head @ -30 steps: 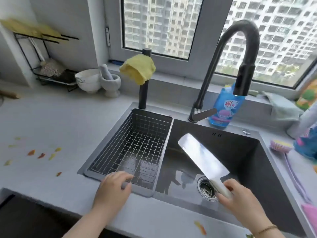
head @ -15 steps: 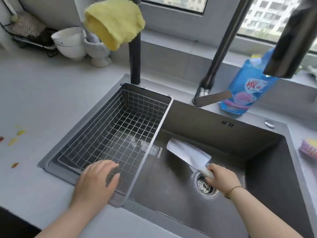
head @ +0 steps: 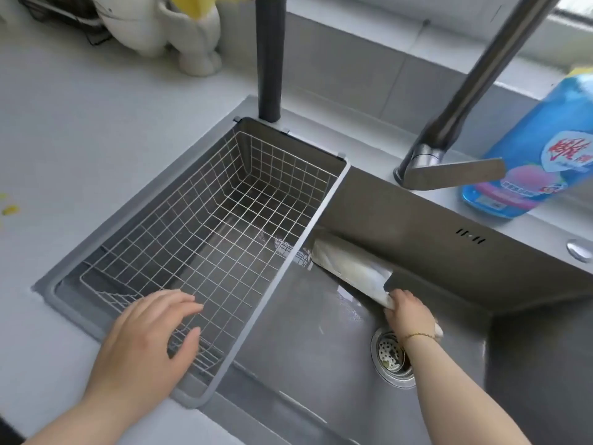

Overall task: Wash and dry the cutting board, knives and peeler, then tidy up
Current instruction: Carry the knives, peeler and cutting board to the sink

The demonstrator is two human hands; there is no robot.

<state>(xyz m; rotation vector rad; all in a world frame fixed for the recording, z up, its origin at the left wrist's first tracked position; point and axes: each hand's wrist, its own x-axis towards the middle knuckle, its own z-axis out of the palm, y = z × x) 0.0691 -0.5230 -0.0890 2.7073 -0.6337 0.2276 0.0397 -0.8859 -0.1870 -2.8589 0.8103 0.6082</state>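
Observation:
A broad cleaver [head: 349, 268] lies low in the sink [head: 321, 358], its blade pointing left toward the back wall. My right hand [head: 407, 311] grips its pale handle just above the drain [head: 390, 356]. My left hand [head: 144, 345] rests with relaxed fingers on the near rim of the wire drain basket [head: 208, 220], which sits in the sink's left side and holds nothing.
The dark tap column [head: 475, 85] and its lever [head: 449, 175] rise behind the sink. A blue detergent bottle [head: 539, 149] stands at the back right. A black post [head: 269, 59], white bowl [head: 134, 24] and mortar [head: 195, 36] are at the back left. Yellow scraps [head: 9, 208] dot the counter.
My right hand has lowered the cleaver from above the sink down to its floor near the back wall. The view has dipped closer. My left hand has stayed on the basket rim.

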